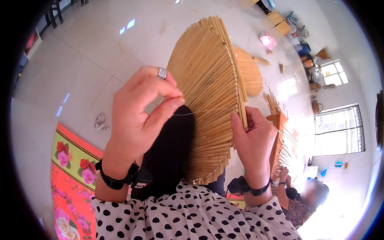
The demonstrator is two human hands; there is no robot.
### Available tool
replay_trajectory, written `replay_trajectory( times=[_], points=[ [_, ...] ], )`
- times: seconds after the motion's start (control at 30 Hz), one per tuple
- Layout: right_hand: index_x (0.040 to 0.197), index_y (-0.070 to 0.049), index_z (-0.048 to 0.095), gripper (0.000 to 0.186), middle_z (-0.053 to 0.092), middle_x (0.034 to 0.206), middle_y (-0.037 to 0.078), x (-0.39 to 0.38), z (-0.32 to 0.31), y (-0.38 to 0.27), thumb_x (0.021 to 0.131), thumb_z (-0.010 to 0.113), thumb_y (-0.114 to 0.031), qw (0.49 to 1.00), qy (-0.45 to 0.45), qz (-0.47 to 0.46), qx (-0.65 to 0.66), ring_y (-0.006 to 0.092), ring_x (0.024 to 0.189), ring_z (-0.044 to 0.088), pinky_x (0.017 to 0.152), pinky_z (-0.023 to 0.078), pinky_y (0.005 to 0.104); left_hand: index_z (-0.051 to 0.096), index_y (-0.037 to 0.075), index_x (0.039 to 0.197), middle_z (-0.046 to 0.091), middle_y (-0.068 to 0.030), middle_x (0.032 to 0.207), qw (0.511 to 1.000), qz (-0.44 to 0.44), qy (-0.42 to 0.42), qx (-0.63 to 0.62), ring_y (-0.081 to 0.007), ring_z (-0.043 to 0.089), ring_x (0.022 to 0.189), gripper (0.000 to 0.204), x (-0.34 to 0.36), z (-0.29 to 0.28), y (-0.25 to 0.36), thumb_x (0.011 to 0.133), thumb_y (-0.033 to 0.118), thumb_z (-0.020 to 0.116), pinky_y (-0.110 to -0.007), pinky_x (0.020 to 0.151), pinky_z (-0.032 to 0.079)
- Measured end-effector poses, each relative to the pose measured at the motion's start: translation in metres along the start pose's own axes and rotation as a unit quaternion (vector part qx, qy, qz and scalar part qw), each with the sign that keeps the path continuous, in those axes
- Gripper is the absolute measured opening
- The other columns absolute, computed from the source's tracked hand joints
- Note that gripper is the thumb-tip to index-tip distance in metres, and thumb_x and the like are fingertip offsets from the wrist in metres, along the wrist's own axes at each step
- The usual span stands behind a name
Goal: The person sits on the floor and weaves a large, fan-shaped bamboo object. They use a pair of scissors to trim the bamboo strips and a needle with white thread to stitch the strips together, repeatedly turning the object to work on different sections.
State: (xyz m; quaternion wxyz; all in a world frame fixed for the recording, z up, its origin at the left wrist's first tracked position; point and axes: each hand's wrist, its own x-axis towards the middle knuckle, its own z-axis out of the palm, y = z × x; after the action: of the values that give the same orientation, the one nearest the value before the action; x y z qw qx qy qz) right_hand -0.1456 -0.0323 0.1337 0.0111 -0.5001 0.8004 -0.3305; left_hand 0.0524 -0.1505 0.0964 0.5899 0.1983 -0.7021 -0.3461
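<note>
A large fan-shaped piece made of straw-coloured stalks [204,68] stands tilted in front of me, its stalks spreading from the lower end. Along its right side runs a straight edge strip, and my right hand [256,138] is closed around it, thumb on the near face and fingers behind. My left hand [138,106], with a silver ring, pinches a fine pale thread [206,111] between thumb and forefinger. That strand stretches across the stalks toward the edge by my right thumb. Whether a needle is in the pinch is too small to tell. Dark cloth lies below the left hand.
Behind the piece, a second rounded stalk piece [248,74] lies on the tiled floor. A wooden bench [276,138] with loose stalks stands at right, where a co-worker [300,204] sits. A flowered mat [76,180] covers the floor at lower left. Boxes line the right wall.
</note>
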Motion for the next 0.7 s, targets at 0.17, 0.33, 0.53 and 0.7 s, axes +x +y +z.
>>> replay_trajectory(
  times=[0.17,0.33,0.53,0.7],
  points=[
    [0.085,0.001,0.064,0.020,0.062,0.068,0.014,0.002,-0.004,-0.009,0.084,0.073,-0.017,0.996,-0.005,-0.017,-0.084,0.0283,0.054,0.060,0.053,0.047,0.0353,0.064,0.001,0.086,0.060,-0.0079,0.079,0.998,-0.027,-0.062,-0.015,-0.0184,0.057,0.069,0.013,-0.002,0.019,-0.008,0.079,-0.003,0.074,-0.028,0.063,0.046],
    [0.081,0.001,0.062,0.017,0.061,0.066,0.015,0.001,0.000,-0.007,0.085,0.070,-0.014,0.994,0.011,-0.024,-0.103,0.0310,0.054,0.059,0.052,0.046,0.0366,0.065,0.002,0.088,0.059,-0.0076,0.072,0.994,-0.023,-0.101,-0.039,-0.0191,0.056,0.059,0.013,-0.005,0.035,-0.014,0.080,-0.002,0.075,-0.027,0.054,0.043],
    [0.077,0.000,0.059,0.016,0.057,0.063,0.014,0.001,0.000,0.000,0.084,0.069,-0.010,0.990,0.036,-0.052,-0.128,0.0296,0.050,0.056,0.049,0.044,0.0356,0.063,0.008,0.084,0.058,-0.0068,0.064,0.981,-0.020,-0.194,0.027,-0.0251,0.056,0.055,0.013,-0.009,0.043,-0.021,0.082,0.008,0.075,-0.033,0.049,0.042],
    [0.073,0.000,0.055,0.019,0.054,0.060,0.013,0.000,0.000,0.002,0.084,0.069,-0.008,0.992,0.043,-0.030,-0.117,0.0254,0.046,0.051,0.048,0.041,0.0350,0.058,0.011,0.083,0.058,-0.0043,0.062,0.955,-0.020,-0.275,0.113,-0.0261,0.059,0.057,0.016,-0.006,0.045,-0.020,0.083,0.016,0.073,-0.037,0.049,0.043]
  ],
)
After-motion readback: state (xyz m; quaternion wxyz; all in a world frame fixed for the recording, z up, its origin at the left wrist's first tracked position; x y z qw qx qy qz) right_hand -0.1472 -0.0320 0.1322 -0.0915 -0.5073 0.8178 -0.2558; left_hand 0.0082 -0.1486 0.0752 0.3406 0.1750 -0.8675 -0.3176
